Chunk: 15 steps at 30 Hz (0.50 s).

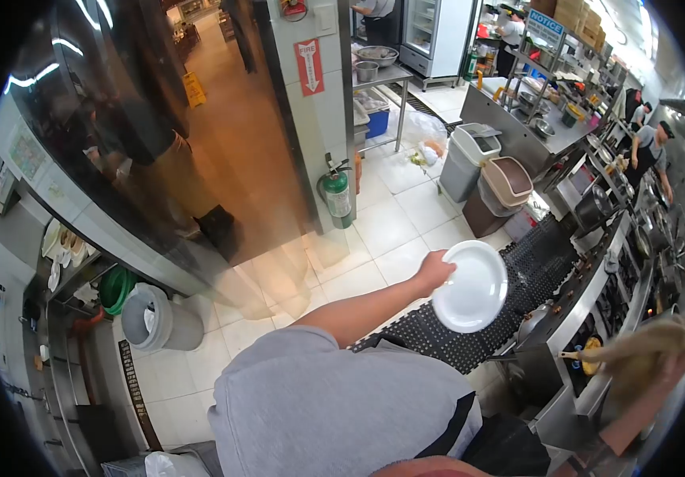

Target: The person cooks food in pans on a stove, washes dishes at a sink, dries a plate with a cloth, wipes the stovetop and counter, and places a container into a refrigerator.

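Plate (470, 288) in left hand (435, 270), tan cloth (651, 347) in right hand (679, 370) — beside the range (578, 308)

Head view, the only one. Holding plate out at arm's length with left hand, by the rim, with fingers closed on the edge. Out in mid-air above black mat (545, 254), apart from range. No food visible on plate.

Holding tan cloth in right hand, at the near end of range, close to pan (592, 359) with yellowish contents. Cannot tell whether touching pan with cloth or merely overlapping it in view. Cannot tell exact spread of right-hand fingers — blurred and partly behind cloth.

Step in hand, as judged: managing plate and cloth together at the range, with plate not yet set on any surface. Next move, as judged: seems to call for a firm, level hold on plate, and for gathering in loose cloth before any contact with possibly hot ware.
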Each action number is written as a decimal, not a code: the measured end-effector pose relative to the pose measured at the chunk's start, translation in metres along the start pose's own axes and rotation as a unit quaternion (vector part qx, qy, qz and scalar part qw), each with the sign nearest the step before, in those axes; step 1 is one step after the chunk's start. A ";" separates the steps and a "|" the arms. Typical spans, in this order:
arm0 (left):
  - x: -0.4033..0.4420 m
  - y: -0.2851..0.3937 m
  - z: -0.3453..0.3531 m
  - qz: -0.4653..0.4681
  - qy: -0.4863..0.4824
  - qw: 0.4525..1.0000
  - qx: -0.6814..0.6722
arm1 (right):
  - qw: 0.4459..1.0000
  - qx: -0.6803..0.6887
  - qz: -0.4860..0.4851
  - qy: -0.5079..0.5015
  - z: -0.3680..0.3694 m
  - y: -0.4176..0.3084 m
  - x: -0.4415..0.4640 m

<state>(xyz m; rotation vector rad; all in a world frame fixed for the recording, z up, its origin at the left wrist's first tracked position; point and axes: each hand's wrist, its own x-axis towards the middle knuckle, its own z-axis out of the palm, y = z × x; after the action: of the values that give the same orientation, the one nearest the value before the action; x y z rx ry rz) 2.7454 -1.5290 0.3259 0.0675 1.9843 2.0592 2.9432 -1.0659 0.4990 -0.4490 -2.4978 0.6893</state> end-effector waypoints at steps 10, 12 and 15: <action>0.036 0.041 0.067 0.097 -0.123 0.978 -0.137 | 0.976 -0.061 -0.210 -0.021 0.222 -0.229 -0.029; 0.028 0.074 0.058 0.099 -0.153 0.977 -0.111 | 0.985 -0.047 -0.168 0.005 0.240 -0.228 -0.036; 0.034 0.100 0.047 0.054 -0.146 0.977 -0.148 | 0.974 -0.080 -0.176 -0.117 0.212 -0.221 -0.068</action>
<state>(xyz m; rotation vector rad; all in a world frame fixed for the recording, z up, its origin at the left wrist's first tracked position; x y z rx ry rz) 2.7067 -1.4771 0.4217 0.3990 1.5174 2.2400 2.8437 -1.3570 0.4370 0.0273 -2.7668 0.4205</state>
